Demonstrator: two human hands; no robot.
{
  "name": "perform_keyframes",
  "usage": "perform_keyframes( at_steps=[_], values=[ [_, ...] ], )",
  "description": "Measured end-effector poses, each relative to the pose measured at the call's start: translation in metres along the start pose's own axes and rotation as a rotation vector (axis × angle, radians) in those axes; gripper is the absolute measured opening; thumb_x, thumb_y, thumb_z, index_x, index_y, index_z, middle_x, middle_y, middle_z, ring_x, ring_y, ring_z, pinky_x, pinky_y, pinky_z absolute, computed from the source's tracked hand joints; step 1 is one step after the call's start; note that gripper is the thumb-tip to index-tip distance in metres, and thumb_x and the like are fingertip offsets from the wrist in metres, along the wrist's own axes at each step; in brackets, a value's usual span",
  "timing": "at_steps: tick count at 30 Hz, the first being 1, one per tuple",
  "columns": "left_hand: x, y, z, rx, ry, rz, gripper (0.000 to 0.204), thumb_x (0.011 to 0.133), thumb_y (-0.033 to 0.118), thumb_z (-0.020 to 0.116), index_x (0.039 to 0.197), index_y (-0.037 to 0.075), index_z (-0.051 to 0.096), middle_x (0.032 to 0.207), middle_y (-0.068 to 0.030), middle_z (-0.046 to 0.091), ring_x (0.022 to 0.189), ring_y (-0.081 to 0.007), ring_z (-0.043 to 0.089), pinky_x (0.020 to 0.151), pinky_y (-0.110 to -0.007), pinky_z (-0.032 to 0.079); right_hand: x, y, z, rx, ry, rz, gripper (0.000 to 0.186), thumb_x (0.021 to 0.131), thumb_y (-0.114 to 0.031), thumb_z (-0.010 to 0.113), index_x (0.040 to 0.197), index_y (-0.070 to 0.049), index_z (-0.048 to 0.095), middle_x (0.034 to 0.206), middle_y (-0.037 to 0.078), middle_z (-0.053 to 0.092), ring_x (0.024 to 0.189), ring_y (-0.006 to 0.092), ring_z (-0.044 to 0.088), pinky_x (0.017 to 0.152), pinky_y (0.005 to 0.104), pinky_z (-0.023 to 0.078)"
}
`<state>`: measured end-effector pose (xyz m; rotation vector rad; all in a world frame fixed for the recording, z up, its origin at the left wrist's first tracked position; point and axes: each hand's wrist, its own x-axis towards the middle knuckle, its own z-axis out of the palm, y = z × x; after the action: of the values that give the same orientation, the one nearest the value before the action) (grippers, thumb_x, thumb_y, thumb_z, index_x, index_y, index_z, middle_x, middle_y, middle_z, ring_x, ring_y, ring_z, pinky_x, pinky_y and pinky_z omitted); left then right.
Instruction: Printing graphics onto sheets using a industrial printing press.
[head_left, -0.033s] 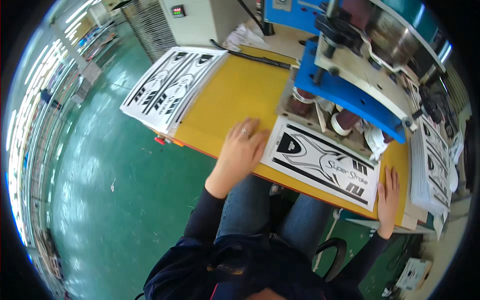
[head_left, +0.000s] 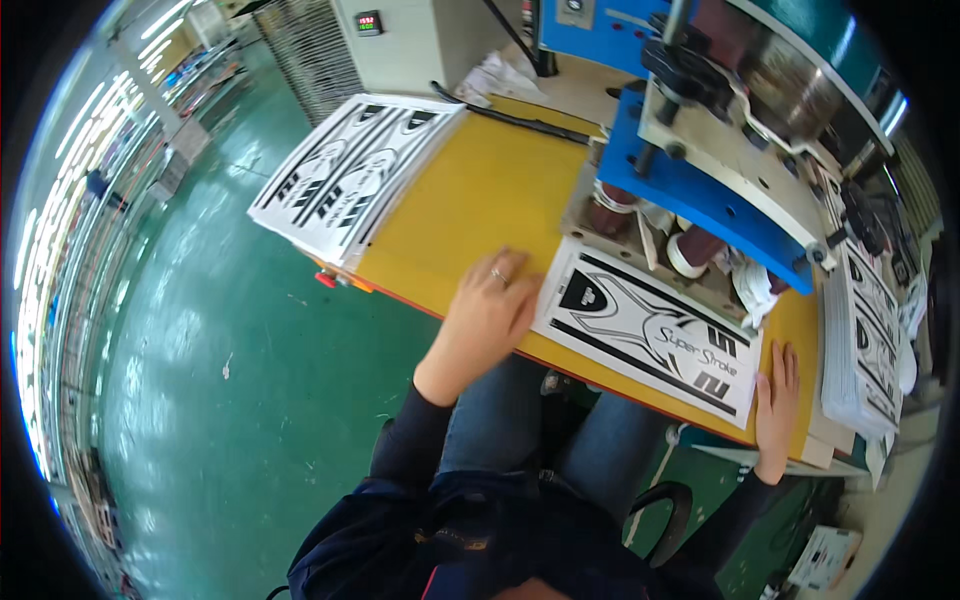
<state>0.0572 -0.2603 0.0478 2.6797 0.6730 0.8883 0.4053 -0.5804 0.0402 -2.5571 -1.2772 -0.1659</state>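
Observation:
A white printed sheet (head_left: 640,345) with black and grey graphics lies on the yellow tabletop (head_left: 470,190), its far long edge against the metal base of a press. My left hand (head_left: 485,310), a ring on one finger, is at the sheet's left end. Its fingers are loosely bent and apart, the thumb toward the paper, with nothing held. At the opposite end my right hand (head_left: 777,400) rests flat on the table, fingers stretched out beside the sheet's right edge. Above the sheet's far side stands the press head with its blue plate (head_left: 690,195) and brown rollers or pads.
To the left is a stack of similar printed sheets (head_left: 350,170); another thick stack (head_left: 862,350) stands at the right. A black cable (head_left: 515,122) runs along the table's back. A red knob (head_left: 326,279) juts below the left edge. Cabinets and the blue machine panel (head_left: 590,35) stand behind.
The whole view has shifted slightly. My left hand's fingers look a little more bent than before. The right hand and the sheet stay in place.

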Motion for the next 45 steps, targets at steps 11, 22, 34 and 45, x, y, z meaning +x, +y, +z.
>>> perform_keyframes(
  at_steps=[11, 22, 34, 45],
  values=[
    [0.037, 0.111, -0.103, -1.649, 0.203, 1.096, 0.040, 0.104, 0.030, 0.046, 0.101, -0.002, 0.070, 0.082, -0.0156, 0.058, 0.074, -0.0323, 0.058, 0.063, -0.040, 0.045, 0.009, 0.024, 0.007, 0.014, 0.037, -0.035, 0.050, 0.108, -0.032, 0.044, 0.154, -0.012, 0.046, 0.162, 0.021, 0.037, 0.151, 0.0410, 0.031, 0.122, 0.0487, 0.023],
    [0.053, 0.148, -0.091, -1.757, 0.078, 1.284, 0.032, 0.101, 0.028, 0.046, 0.081, 0.003, 0.054, 0.082, -0.0162, 0.052, 0.069, -0.0338, 0.050, 0.061, -0.042, 0.038, 0.006, 0.026, 0.011, 0.016, 0.035, -0.001, 0.050, 0.108, -0.035, 0.043, 0.153, -0.013, 0.047, 0.161, 0.021, 0.039, 0.150, 0.0406, 0.032, 0.122, 0.0484, 0.024],
    [0.019, 0.133, -0.094, -2.091, -0.669, 0.692, 0.023, 0.107, 0.008, 0.050, 0.115, -0.005, 0.068, 0.095, -0.0185, 0.067, 0.072, -0.0274, 0.065, 0.055, -0.034, 0.047, 0.007, 0.021, 0.007, 0.010, 0.059, -0.009, 0.050, 0.108, -0.036, 0.043, 0.153, -0.013, 0.049, 0.160, 0.020, 0.040, 0.150, 0.0396, 0.033, 0.122, 0.0478, 0.025],
    [0.034, 0.146, -0.082, -1.667, -0.007, 0.688, 0.027, 0.100, 0.026, 0.057, 0.085, 0.003, 0.058, 0.083, -0.0135, 0.054, 0.071, -0.0321, 0.053, 0.062, -0.042, 0.042, 0.003, 0.021, 0.011, 0.055, 0.062, -0.020, 0.049, 0.108, -0.033, 0.044, 0.152, -0.013, 0.049, 0.160, 0.021, 0.039, 0.150, 0.0395, 0.033, 0.122, 0.0464, 0.024]
  ],
)
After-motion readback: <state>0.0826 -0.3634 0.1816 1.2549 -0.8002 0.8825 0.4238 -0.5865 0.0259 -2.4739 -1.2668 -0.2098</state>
